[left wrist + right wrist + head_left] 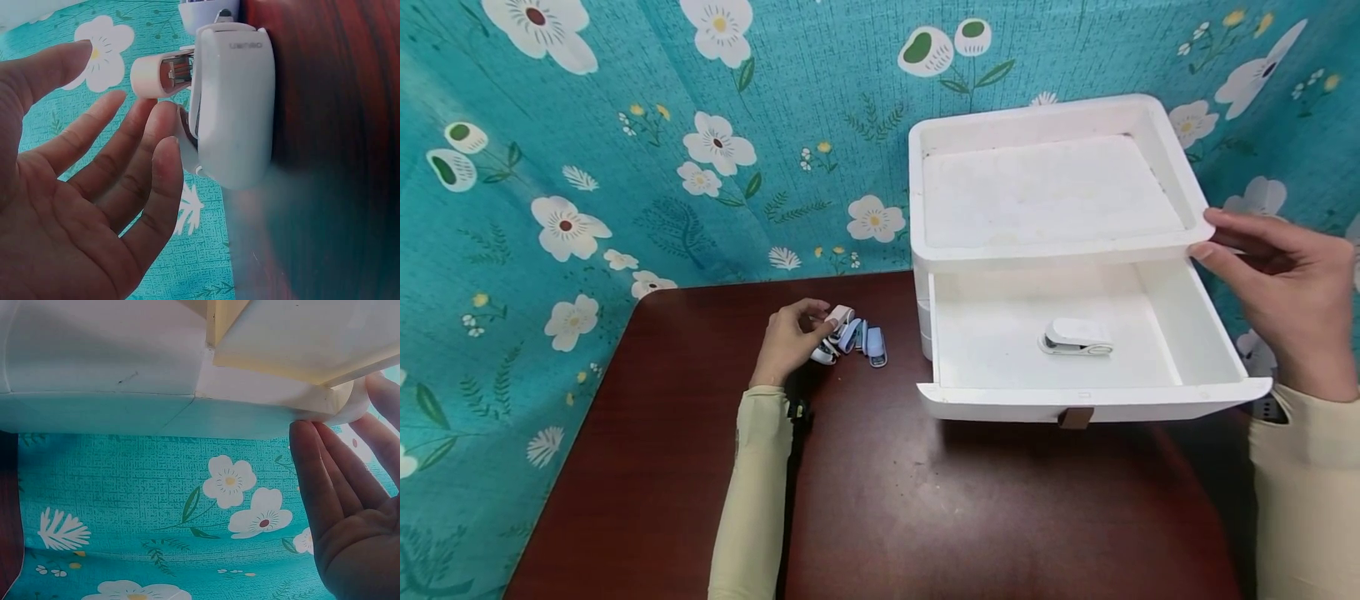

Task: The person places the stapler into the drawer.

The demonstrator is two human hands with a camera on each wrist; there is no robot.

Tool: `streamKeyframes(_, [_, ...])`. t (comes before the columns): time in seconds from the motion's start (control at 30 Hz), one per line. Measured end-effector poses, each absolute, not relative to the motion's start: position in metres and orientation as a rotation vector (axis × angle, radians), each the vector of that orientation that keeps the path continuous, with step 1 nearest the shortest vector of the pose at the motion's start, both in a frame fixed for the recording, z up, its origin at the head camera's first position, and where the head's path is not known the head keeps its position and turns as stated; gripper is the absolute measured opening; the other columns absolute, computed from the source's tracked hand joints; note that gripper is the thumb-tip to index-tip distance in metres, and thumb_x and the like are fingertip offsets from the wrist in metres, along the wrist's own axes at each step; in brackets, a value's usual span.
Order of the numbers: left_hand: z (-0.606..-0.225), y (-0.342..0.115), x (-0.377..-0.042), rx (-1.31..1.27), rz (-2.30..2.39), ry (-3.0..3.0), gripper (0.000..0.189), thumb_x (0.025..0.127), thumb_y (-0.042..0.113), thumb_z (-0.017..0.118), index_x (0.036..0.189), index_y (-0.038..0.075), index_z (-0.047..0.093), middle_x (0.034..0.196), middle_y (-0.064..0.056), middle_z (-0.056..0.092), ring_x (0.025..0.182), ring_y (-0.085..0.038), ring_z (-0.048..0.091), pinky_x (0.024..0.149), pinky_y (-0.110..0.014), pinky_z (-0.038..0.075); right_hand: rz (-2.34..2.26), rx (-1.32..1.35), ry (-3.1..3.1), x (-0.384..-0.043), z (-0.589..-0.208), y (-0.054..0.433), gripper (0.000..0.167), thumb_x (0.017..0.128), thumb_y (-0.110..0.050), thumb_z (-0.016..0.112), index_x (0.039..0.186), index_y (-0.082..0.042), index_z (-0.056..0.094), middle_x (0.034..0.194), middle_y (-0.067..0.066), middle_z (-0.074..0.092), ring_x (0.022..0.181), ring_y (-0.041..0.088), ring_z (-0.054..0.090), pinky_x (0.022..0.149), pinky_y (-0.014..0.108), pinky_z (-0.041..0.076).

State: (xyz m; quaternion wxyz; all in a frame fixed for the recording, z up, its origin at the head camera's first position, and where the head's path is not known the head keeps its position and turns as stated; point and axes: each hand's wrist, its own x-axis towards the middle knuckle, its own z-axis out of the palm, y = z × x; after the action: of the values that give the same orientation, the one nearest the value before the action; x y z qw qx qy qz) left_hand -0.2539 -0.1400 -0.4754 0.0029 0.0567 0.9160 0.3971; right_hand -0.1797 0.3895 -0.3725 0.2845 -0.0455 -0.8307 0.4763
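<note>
My left hand (786,340) is at a small cluster of mini staplers on the table. In the left wrist view its thumb stands apart and its fingertips touch or nearly touch a pale pink stapler (147,76) and a white stapler (236,106). A light blue stapler (877,346) lies at the cluster's right side. With thumb and fingers, my right hand (1292,287) grips the front right corner of the white drawer unit (1052,250). Its upper drawer (1000,367) is pulled out, with one white stapler (1077,337) lying inside.
The dark red-brown table (880,500) extends in front of the drawer unit and to its left. A brown pull tab (1076,417) sticks out from the drawer front. Behind everything hangs a teal floral cloth (805,100).
</note>
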Motion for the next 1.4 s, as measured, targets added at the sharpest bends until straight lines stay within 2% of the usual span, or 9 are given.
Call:
streamKeyframes(0.23, [-0.478, -0.134, -0.253, 0.154, 1.186, 2.937, 0.034, 0.095, 0.022, 0.075, 0.125, 0.008, 0.072, 0.109, -0.011, 0.075, 0.090, -0.027, 0.071, 0.073, -0.032, 0.051, 1.305, -0.149, -2.221, -0.180, -0.372, 0.390, 0.040, 0.092, -0.012, 0.079, 0.131, -0.014, 0.073, 0.124, -0.020, 0.075, 0.093, -0.019, 0.066, 0.080, 0.002, 0.047])
streamKeyframes(0.6, [-0.480, -0.125, -0.253, 0.043, 0.966, 3.112, 0.031, 0.091, 0.025, 0.080, 0.119, 0.011, 0.074, 0.107, -0.008, 0.075, 0.085, -0.023, 0.069, 0.073, -0.043, 0.055, 1.297, -0.146, -2.213, -0.180, -0.371, 0.388, 0.039, 0.092, -0.011, 0.079, 0.131, -0.014, 0.074, 0.123, -0.017, 0.076, 0.093, -0.018, 0.067, 0.079, 0.003, 0.048])
streamKeyframes(0.8, [-0.483, -0.121, -0.253, 0.038, 0.868, 3.190, 0.029, 0.091, 0.026, 0.080, 0.115, 0.011, 0.076, 0.104, -0.008, 0.077, 0.084, -0.024, 0.072, 0.070, -0.046, 0.057, 1.293, -0.134, -2.214, -0.180, -0.371, 0.389, 0.039, 0.092, -0.011, 0.079, 0.131, -0.015, 0.074, 0.122, -0.021, 0.075, 0.094, -0.019, 0.067, 0.080, 0.003, 0.048])
streamKeyframes(0.93, [-0.486, -0.118, -0.254, 0.049, 0.795, 3.248, 0.026, 0.090, 0.025, 0.079, 0.111, 0.010, 0.078, 0.099, -0.009, 0.078, 0.075, -0.024, 0.071, 0.063, -0.045, 0.056, 1.310, -0.133, -2.216, -0.180, -0.372, 0.389, 0.040, 0.092, -0.011, 0.078, 0.131, -0.014, 0.073, 0.124, -0.020, 0.075, 0.095, -0.019, 0.067, 0.080, 0.003, 0.048])
streamKeyframes(1.13, [-0.489, -0.114, -0.253, 0.082, 0.722, 3.275, 0.027, 0.091, 0.026, 0.077, 0.112, 0.009, 0.079, 0.107, -0.011, 0.078, 0.062, -0.023, 0.061, 0.054, -0.040, 0.051, 1.310, -0.136, -2.225, -0.180, -0.372, 0.390, 0.040, 0.092, -0.011, 0.078, 0.132, -0.015, 0.073, 0.126, -0.019, 0.074, 0.095, -0.020, 0.066, 0.081, 0.003, 0.047])
streamKeyframes(1.4, [-0.489, -0.112, -0.256, 0.081, 0.746, 3.248, 0.027, 0.092, 0.021, 0.077, 0.115, 0.007, 0.078, 0.106, -0.014, 0.078, 0.072, -0.027, 0.069, 0.064, -0.044, 0.058, 1.265, -0.100, -2.224, -0.180, -0.373, 0.389, 0.039, 0.092, -0.010, 0.078, 0.131, -0.015, 0.074, 0.126, -0.018, 0.074, 0.097, -0.020, 0.066, 0.081, 0.003, 0.048])
